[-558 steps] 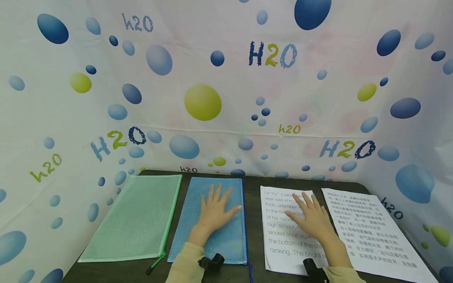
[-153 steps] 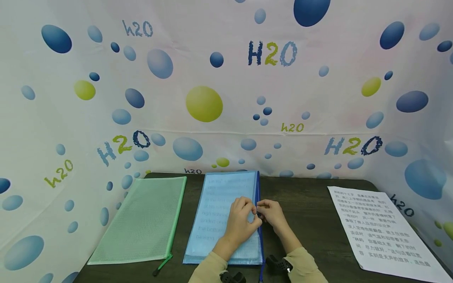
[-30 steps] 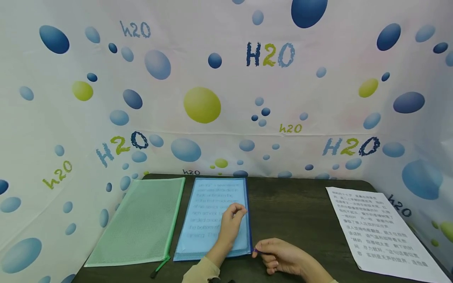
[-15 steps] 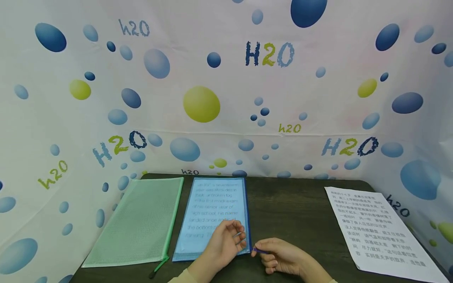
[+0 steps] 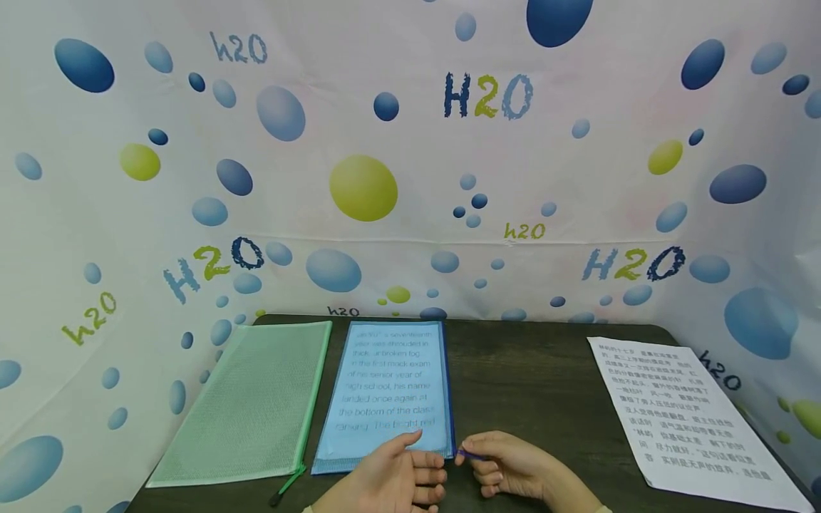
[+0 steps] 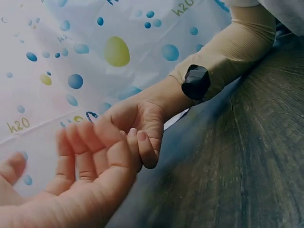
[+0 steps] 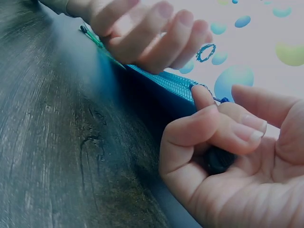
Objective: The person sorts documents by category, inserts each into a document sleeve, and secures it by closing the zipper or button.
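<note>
A blue mesh zipper bag (image 5: pixel 383 445) lies mid-table, with printed English sheets (image 5: pixel 388 377) showing through its front. At its lower right corner my right hand (image 5: pixel 513 467) pinches the blue pull cord (image 5: pixel 473 455) of the zipper; the right wrist view shows the other fingers curled around the cord's black end (image 7: pixel 220 160). My left hand (image 5: pixel 391 479) hovers palm up over the bag's near edge, fingers loosely bent and holding nothing. In the left wrist view, the left hand (image 6: pixel 95 175) partly covers the right.
To the left lies a green mesh zipper bag (image 5: pixel 246 399), its green cord (image 5: pixel 292 482) hanging toward the near edge. Sheets with Chinese print (image 5: pixel 693 420) lie at the right of the dark wooden table (image 5: pixel 526 377). A patterned curtain (image 5: pixel 423 142) stands behind and at both sides.
The English sheets, earlier beside the blue bag, are now inside it. My left hand has come down off the bag's zipper side and turned palm up. My right hand stays on the cord.
</note>
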The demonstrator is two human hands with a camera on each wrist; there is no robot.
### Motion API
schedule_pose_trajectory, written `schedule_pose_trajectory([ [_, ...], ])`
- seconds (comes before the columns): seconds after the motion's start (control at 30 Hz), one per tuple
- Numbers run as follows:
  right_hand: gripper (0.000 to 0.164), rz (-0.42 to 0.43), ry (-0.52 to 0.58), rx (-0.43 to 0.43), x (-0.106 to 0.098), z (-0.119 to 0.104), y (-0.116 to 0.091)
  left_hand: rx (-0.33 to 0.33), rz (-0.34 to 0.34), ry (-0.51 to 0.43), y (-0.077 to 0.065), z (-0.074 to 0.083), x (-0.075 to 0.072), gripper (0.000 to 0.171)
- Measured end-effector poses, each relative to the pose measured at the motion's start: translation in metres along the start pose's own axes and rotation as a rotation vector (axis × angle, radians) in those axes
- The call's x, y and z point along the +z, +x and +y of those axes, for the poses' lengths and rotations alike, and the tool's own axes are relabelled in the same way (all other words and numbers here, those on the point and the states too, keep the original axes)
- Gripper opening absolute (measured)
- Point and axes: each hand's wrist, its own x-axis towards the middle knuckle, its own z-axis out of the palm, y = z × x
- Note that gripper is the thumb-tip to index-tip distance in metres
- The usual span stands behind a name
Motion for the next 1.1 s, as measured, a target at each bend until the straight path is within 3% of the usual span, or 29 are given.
schedule_pose_trajectory([
  [0.3,0.026,-0.014,0.006,-0.02,0.0015,-0.0014,0.0003,-0.064,0.025,0.088,0.0055,-0.0072,-0.0026,0.053],
  [0.7,0.026,-0.031,0.016,-0.035,0.0029,-0.0017,-0.0001,-0.026,0.103,-0.075,0.0072,-0.0106,-0.0081,0.049],
  [1.1,0.019,0.019,-0.028,-0.041,0.0017,0.0002,0.0014,-0.025,0.149,-0.113,0.0083,-0.0105,-0.0081,0.046],
])
